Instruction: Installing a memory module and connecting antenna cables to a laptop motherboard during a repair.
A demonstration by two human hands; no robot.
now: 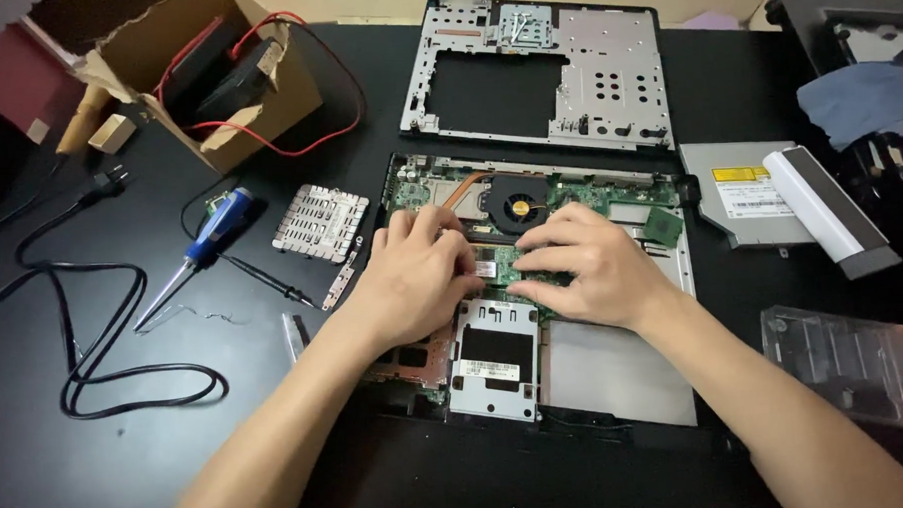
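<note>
An opened laptop base lies in front of me, with its green circuit board, a black fan and a copper heat pipe exposed. My left hand and my right hand both rest palm down on the board's middle, fingertips meeting over a small green module between them. Whether either hand grips it is hidden by the fingers. A silver drive caddy sits just below my hands.
The removed bottom cover lies behind the laptop. A silver optical drive and white bar are at right, a clear plastic case near right. At left: a finned metal plate, blue soldering iron, black cable, cardboard box.
</note>
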